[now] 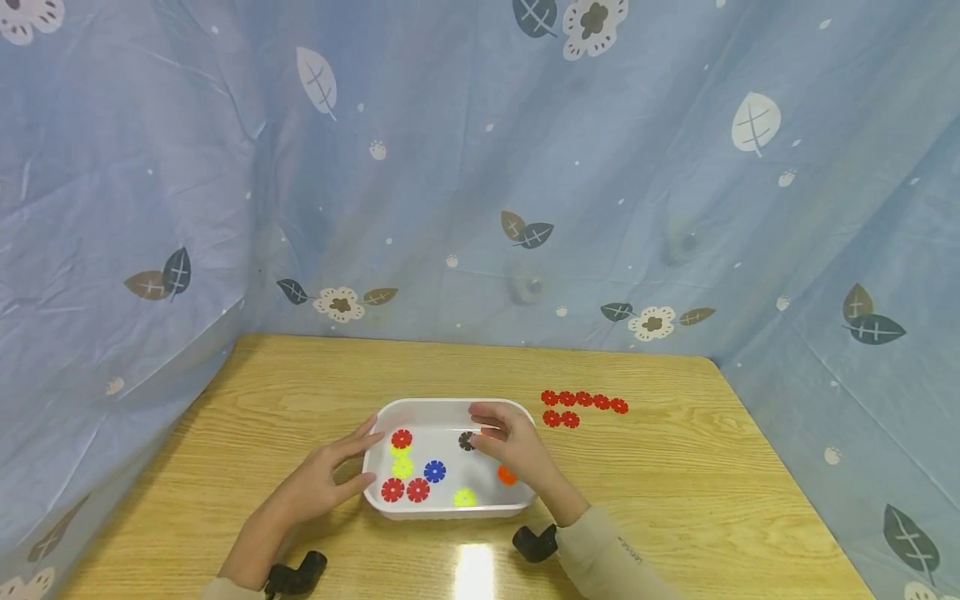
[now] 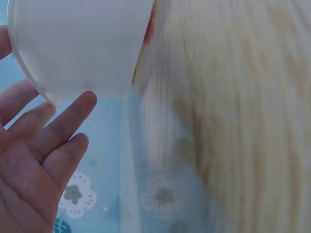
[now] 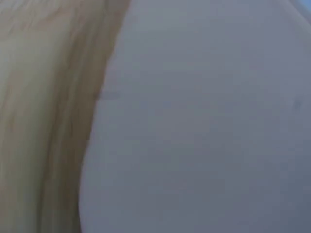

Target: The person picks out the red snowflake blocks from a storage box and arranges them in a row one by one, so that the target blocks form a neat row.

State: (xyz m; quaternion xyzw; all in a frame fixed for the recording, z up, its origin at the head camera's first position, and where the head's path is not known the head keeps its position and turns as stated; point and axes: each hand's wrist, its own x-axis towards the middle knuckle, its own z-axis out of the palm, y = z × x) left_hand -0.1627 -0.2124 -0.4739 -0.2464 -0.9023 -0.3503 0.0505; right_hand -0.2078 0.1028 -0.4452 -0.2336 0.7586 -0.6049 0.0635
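A white plastic tray holds notched, flower-shaped building discs: several red, a blue one, yellow ones, a black one and an orange one. At the tray's left end, my left hand rests with spread fingers on the rim; the left wrist view shows its fingertips against the outer wall. My right hand reaches in over the right half, thumb beside the black disc, thumb and fingers apart. Between them shows part of another orange disc. The right wrist view shows only the tray's outer wall.
Right of the tray, a row of several red discs lies on the wooden table. Below that row are two more red discs. A blue patterned cloth hangs behind the table and along both sides.
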